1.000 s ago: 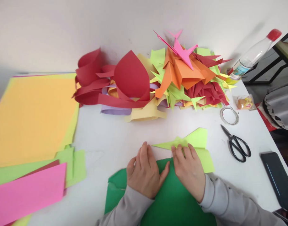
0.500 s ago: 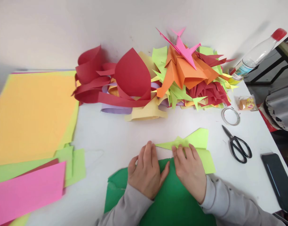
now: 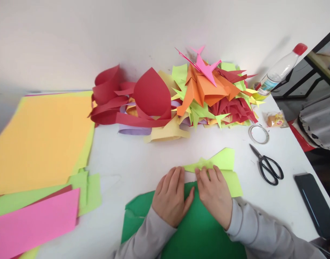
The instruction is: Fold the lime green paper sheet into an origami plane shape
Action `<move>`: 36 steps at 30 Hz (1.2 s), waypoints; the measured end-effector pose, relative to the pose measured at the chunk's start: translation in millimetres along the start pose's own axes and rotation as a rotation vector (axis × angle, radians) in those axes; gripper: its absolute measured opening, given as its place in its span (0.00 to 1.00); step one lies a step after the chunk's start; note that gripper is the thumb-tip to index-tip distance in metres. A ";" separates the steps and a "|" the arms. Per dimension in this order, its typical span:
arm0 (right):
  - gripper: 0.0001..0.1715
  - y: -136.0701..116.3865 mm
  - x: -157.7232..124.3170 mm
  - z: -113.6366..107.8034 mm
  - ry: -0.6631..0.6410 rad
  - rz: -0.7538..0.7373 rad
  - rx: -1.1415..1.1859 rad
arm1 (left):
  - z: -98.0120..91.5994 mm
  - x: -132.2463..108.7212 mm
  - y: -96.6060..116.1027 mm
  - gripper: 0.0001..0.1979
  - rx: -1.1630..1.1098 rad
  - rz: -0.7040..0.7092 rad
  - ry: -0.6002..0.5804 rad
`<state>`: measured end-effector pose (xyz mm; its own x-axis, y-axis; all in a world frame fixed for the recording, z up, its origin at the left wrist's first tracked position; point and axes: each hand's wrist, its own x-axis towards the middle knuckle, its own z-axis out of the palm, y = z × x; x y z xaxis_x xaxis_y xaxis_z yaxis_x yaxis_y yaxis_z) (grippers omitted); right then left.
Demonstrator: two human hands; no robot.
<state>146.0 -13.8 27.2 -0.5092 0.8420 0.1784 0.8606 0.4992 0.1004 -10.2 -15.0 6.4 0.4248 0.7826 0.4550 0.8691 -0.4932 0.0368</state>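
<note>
A light green folded paper airplane (image 3: 227,158) lies on the white table, its narrow nose to the left and its wings to the right. My left hand (image 3: 170,198) lies with fingers straight at the nose, thumb apart, fingertips touching the tip. My right hand (image 3: 213,192) has its bent fingertips on the airplane's body, holding it down; its thumb is hidden. Beneath both hands and forearms spreads a dark green sheet (image 3: 202,233) with a torn or folded left edge.
Scissors (image 3: 267,165), a tape roll (image 3: 259,134), a wrapped snack (image 3: 275,119) and a phone (image 3: 316,205) lie right. A bottle (image 3: 282,68) stands behind. Folded paper planes (image 3: 208,86) and red paper crowns (image 3: 152,93) line the wall. Orange sheets (image 3: 51,140) and pink paper (image 3: 41,223) lie left.
The camera view has shifted slightly. My left hand has moved a little closer to my right hand along the airplane's nose; my right hand still presses on its body.
</note>
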 end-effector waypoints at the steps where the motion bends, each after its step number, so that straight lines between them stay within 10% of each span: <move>1: 0.21 -0.1 -0.1 0.0 -0.001 0.001 0.001 | 1.2 -0.3 0.2 0.26 -0.018 0.004 -0.007; 36: 0.17 5.2 -13.3 6.8 0.075 -0.034 -0.028 | 3.8 9.5 3.2 0.25 0.124 0.107 -0.085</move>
<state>157.2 -21.0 18.7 -0.5368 0.8066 0.2475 0.8434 0.5201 0.1344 -2.5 -7.6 7.4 0.5322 0.7598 0.3734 0.8400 -0.5291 -0.1204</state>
